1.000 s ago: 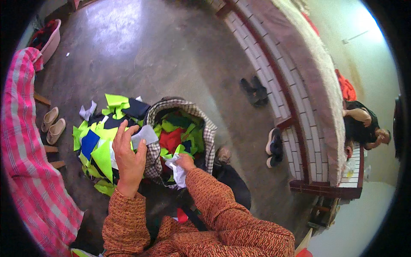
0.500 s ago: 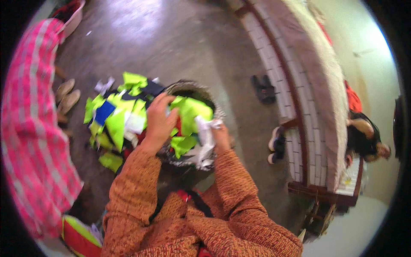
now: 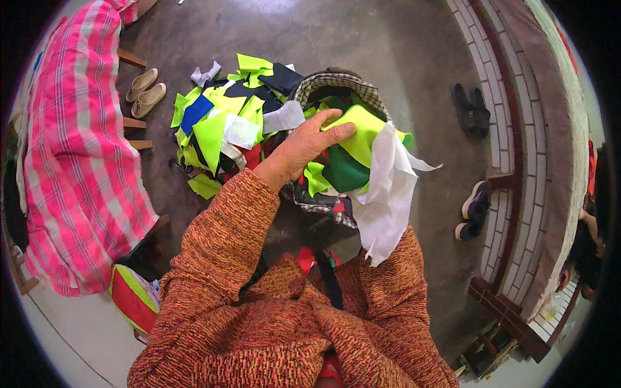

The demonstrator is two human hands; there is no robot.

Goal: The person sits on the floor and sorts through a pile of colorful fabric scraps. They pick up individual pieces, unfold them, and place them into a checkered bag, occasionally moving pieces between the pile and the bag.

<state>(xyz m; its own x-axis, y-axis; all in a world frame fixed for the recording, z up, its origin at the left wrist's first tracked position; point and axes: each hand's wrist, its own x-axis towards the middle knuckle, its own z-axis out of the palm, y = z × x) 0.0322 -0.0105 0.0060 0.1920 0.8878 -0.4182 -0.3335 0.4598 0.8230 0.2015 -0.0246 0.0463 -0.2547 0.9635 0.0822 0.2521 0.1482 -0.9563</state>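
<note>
My left hand (image 3: 310, 143) is over the near left side of a checked cloth bag (image 3: 372, 97), thumb and forefinger apart, holding nothing that I can see. Its thumb overlaps a neon yellow fabric piece (image 3: 362, 132) at the bag's mouth. Green fabric (image 3: 346, 171) shows below that. A white fabric piece (image 3: 387, 200) hangs over the bag's right side and covers my right hand, so its fingers are hidden; only the right sleeve (image 3: 404, 258) shows. Left of the bag lies a heap of neon yellow scraps (image 3: 210, 139), with a blue scrap (image 3: 196, 114) and a dark navy one (image 3: 283, 79).
Pink checked cloth (image 3: 84, 149) drapes over furniture on the left, beside beige shoes (image 3: 147, 97). Black slippers (image 3: 471, 111) and dark sneakers (image 3: 475, 210) stand by a white-tiled raised platform (image 3: 501, 129) at right. Another person (image 3: 592, 236) is partly visible at the far right edge.
The view has shifted, so the scene sits further right. The white piece is now spread out over my right hand, which showed gripping it before. My left thumb and forefinger now point rightward.
</note>
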